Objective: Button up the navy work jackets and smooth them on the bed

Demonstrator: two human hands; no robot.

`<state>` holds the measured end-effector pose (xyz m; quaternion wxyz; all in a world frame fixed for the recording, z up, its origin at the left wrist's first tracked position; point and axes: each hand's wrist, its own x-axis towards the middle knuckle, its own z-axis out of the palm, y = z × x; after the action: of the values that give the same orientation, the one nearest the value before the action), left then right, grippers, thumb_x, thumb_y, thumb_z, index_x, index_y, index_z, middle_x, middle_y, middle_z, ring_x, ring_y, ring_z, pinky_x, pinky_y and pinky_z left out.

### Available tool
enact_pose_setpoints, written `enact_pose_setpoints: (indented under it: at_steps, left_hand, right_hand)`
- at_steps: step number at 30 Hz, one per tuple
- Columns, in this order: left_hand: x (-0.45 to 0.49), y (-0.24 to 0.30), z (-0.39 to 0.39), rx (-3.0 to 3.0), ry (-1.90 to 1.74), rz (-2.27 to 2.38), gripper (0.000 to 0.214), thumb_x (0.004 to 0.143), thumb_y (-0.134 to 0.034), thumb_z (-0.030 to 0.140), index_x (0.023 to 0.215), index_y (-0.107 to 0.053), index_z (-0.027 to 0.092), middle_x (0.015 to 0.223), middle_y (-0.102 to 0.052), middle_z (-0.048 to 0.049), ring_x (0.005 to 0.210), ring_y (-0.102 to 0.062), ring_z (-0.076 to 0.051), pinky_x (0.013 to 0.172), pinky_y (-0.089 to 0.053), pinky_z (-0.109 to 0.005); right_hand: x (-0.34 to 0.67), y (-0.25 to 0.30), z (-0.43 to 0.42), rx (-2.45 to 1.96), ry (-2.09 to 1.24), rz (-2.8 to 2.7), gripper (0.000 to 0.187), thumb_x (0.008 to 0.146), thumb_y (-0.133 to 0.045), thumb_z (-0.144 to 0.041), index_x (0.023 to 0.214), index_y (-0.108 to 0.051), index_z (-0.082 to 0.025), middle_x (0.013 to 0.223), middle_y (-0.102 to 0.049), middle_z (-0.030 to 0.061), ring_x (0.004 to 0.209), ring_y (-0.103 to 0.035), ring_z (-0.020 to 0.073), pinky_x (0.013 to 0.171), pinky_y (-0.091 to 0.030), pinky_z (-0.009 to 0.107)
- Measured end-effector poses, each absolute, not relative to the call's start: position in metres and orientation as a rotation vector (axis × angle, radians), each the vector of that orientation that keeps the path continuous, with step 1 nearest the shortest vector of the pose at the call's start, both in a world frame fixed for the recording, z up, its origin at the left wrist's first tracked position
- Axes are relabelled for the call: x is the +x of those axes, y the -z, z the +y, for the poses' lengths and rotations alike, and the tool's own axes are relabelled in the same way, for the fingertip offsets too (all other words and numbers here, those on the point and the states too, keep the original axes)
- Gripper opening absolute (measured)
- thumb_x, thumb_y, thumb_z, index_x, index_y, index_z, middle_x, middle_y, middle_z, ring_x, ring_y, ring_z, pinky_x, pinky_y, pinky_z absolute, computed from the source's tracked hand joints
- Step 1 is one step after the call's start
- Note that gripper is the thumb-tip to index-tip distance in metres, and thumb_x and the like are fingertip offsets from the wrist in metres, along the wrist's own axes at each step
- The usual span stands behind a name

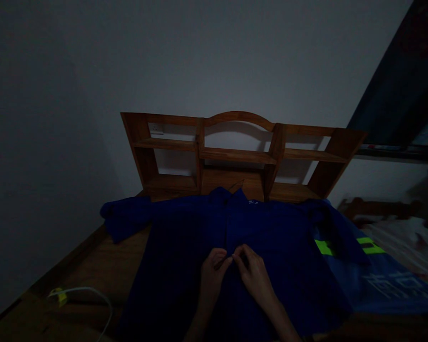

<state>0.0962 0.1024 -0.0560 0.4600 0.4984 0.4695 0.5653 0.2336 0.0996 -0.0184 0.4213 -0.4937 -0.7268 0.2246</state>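
A dark blue long-sleeved shirt lies spread on a wooden desk, its collar toward the shelf and its sleeves out to both sides. At the middle of its front opening, my left hand pinches the cloth between thumb and fingers. Close beside it, my right hand pinches the same front edge, the fingertips of both hands almost touching. Whether a button sits between the fingers is too dark and small to see.
Behind the shirt stands a wooden shelf against the wall. A white cable with a yellow tag lies at the left on the wooden desktop. To the right is a blue cloth with bright yellow-green stripes and white characters.
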Motion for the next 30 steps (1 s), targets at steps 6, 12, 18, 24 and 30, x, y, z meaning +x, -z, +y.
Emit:
enact_pose_setpoints:
  at_steps: [6,12,18,24,30]
  left_hand:
    - [0.096,0.051,0.101,1.246,-1.342,1.161,0.023,0.074,-0.064,0.033,0.087,-0.057,0.016,0.080,-0.063,-0.0023,0.080,-0.062,-0.017,0.072,-0.047,-0.026]
    - [0.098,0.050,0.101,1.301,-1.325,1.195,0.016,0.075,-0.061,0.030,0.083,-0.056,0.017,0.079,-0.062,-0.0022,0.079,-0.061,-0.018,0.072,-0.046,-0.025]
    - [0.101,0.049,0.101,1.362,-1.327,1.311,0.021,0.081,-0.054,0.039,0.078,-0.054,0.018,0.072,-0.061,-0.0005,0.069,-0.061,-0.016,0.063,-0.044,-0.023]
    - [0.103,0.047,0.098,1.405,-1.263,1.283,0.024,0.088,-0.043,0.043,0.081,-0.049,0.020,0.060,-0.054,0.0039,0.057,-0.059,-0.013,0.057,-0.041,-0.021]
    - [0.100,0.045,0.098,1.420,-1.180,1.238,0.027,0.086,-0.047,0.045,0.084,-0.055,0.019,0.066,-0.059,0.0014,0.064,-0.058,-0.015,0.061,-0.044,-0.022]
  right_hand:
    - [0.238,0.019,0.100,-1.237,-0.789,-1.688,0.022,0.091,-0.044,-0.036,0.083,-0.055,-0.018,0.076,-0.059,0.0003,0.069,-0.056,0.0125,0.063,-0.042,0.021]
    - [0.242,0.037,0.109,-1.155,-0.971,-1.574,0.036,0.088,-0.045,-0.049,0.080,-0.056,-0.016,0.065,-0.055,-0.0005,0.059,-0.053,0.0112,0.053,-0.039,0.020]
    - [0.241,0.031,0.109,-1.155,-0.997,-1.487,0.038,0.088,-0.044,-0.050,0.094,-0.056,-0.015,0.076,-0.063,0.0050,0.065,-0.061,0.0150,0.060,-0.050,0.025]
    - [0.244,0.004,0.067,-1.241,-0.617,-1.645,0.019,0.091,-0.045,-0.031,0.104,-0.056,-0.022,0.100,-0.062,0.0064,0.091,-0.062,0.0169,0.080,-0.050,0.028]
    - [0.259,0.020,0.020,-1.215,-0.388,-2.155,0.023,0.089,-0.050,-0.027,0.111,-0.056,-0.029,0.111,-0.060,0.0049,0.105,-0.057,0.0202,0.090,-0.049,0.033]
